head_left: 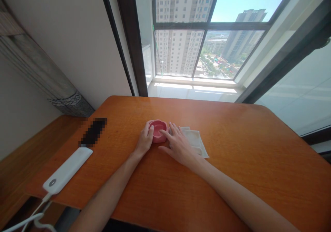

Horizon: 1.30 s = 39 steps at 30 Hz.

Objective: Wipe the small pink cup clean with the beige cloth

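A small pink bowl (158,129) with a wavy, petal-like rim stands upright on the wooden table (232,138). My left hand (145,138) grips its left side, the thumb on the near rim and the fingers round the outside. My right hand (180,145) is spread out at the bowl's right, one fingertip reaching over or against its rim. Under and beyond that hand lies a folded white cloth (196,140), partly covered by it; whether the palm presses on the cloth I cannot tell.
On the table's left side lies a white power strip (67,170), its cable (38,216) running off the near left edge. A dark pixelated object (94,132) lies just beyond it. A large window (192,26) rises behind the far edge, and a curtain (51,59) hangs at left.
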{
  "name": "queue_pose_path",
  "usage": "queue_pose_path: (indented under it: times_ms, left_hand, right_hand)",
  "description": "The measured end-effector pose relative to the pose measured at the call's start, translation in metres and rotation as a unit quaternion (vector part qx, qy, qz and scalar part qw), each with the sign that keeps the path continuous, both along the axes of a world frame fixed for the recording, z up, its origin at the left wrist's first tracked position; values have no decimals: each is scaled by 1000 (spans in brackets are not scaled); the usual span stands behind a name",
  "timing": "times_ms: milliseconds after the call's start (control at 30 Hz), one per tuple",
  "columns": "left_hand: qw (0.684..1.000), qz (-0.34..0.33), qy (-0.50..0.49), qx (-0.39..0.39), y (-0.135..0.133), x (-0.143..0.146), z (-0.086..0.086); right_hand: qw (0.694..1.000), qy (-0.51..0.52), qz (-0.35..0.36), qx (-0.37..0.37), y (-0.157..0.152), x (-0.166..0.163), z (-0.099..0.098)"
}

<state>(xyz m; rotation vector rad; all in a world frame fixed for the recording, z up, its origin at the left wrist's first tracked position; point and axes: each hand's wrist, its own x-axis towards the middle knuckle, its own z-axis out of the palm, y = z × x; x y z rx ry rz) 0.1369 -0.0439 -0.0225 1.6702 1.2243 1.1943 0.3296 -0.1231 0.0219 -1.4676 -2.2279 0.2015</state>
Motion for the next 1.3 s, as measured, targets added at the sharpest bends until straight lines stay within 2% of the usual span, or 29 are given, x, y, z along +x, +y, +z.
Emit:
queue_pose_path:
  times_ms: [167,300,467,600,700,833,933,1033,1133,1300]
  left_hand:
    - [1000,10,-21,-8,-2,1,4]
    - [997,44,-59,-13,1,0,4]
    - [992,77,-99,-16,8,0,-4]
    - [995,63,-74,-8,6,0,-6]
    - [997,52,-54,-3,3,0,-4]
    - [998,44,-36,3,0,-1,0]
    - [999,39,-25,6,-1,-1,1]
    - [999,39,-18,8,-1,-1,1]
    - [999,39,-13,10,-1,-1,2]
    - [999,31,-9,11,-2,-1,2]
  right_hand:
    - [997,67,-12,26,14,-11,-9]
    - [988,148,-15,48,15,-12,-14]
    - [956,273,-81,78,12,8,6]
    - [943,246,-162,153,8,65,16]
    - [934,196,-256,152,-2,133,4]
    - [907,111,-371,165,-26,226,-18]
    - [885,63,-427,175,-44,270,-25]
    - [866,47,-469,165,-52,290,-26]
    - [851,60,-502,142,-53,295,-26]
    - [859,55,-494,124,-49,298,-29]
